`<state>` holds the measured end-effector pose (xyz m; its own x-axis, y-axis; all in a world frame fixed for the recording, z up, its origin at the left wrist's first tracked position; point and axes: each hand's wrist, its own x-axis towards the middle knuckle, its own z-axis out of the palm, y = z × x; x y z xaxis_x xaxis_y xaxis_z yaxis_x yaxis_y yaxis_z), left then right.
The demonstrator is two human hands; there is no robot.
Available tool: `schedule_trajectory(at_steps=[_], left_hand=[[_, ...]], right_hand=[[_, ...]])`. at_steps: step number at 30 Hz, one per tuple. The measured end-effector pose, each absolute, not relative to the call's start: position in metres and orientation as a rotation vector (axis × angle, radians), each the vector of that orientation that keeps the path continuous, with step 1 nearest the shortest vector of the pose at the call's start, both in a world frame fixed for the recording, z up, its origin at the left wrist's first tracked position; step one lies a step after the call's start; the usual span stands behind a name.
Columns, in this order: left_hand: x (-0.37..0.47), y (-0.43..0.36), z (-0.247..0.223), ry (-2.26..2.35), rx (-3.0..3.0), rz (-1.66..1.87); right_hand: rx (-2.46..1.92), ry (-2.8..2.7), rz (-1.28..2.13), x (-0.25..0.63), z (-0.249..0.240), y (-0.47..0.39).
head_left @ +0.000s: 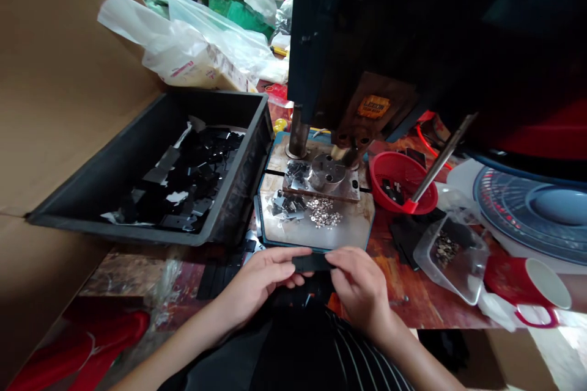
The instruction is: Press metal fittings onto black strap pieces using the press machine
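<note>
1. The left hand is gripping one end of a dark flat plate, thumb lying on the near side and fingers reaching along and under it.
2. The right hand is pinching the other end of the plate between thumb and curled fingers.
3. The plate is lying between the two hands, touching both, and is hanging in front of the person's lap, just before the near edge of the press base.
4. On that base, small shiny metal bits are sitting in a loose heap, with flat dark and silver pieces lying to their left.
5. Behind them, a round metal block is standing under the head of the dark press.
6. To the left, a black bin is holding many dark scraps.
7. To the right, a red basket, a clear tub and a red mug are resting on the bench.
</note>
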<state>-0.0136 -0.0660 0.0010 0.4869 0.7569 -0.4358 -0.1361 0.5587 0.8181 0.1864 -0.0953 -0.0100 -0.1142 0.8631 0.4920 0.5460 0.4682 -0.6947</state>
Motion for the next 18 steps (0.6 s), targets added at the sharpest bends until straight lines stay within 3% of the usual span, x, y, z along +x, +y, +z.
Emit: schedule_trajectory(at_steps=[3,9,18], left_hand=[[-0.011,-0.062,0.003,1.029,0.893,0.574],[-0.009,-0.052,0.005,1.178,1.016,0.619],[-0.012,-0.05,-0.002,1.132,0.869,0.675]], right_hand=[[-1.16,-1.986,0.273,0.196,-0.013,-0.088],[-1.558,-2.076,0.113,0.209,-0.017,-0.061],[-1.645,-2.17,0.142,0.207,-0.016,-0.058]])
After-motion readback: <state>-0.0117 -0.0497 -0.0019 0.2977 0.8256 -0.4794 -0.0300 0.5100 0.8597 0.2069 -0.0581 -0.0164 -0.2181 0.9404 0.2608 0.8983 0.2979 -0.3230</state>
